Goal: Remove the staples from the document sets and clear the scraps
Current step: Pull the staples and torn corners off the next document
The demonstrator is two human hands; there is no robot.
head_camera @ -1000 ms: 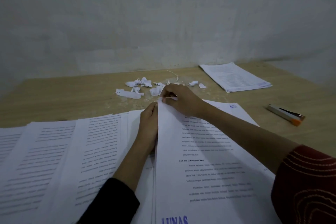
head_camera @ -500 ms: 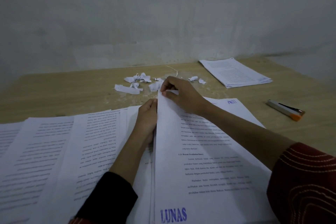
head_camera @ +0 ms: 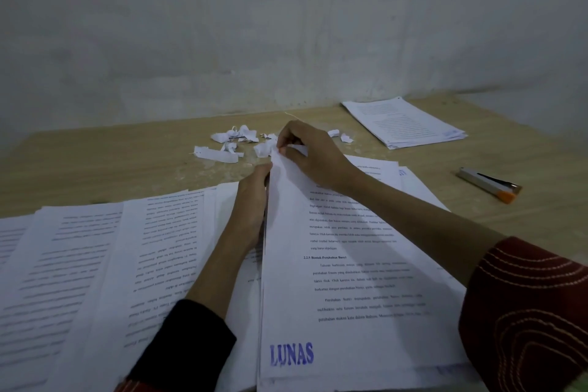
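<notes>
Pinching the document set (head_camera: 343,264) corner, right fingers (head_camera: 287,134) curl; left fingers (head_camera: 259,175) lie straight alongside.

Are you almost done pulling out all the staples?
Partly. Done, it seems: a neat stack set aside, and torn scraps piled on the table. In hand: the right hand pinches the top corner of the LUNAS-stamped set, the left hand resting against its edge. Left: clearing those scraps.
</notes>
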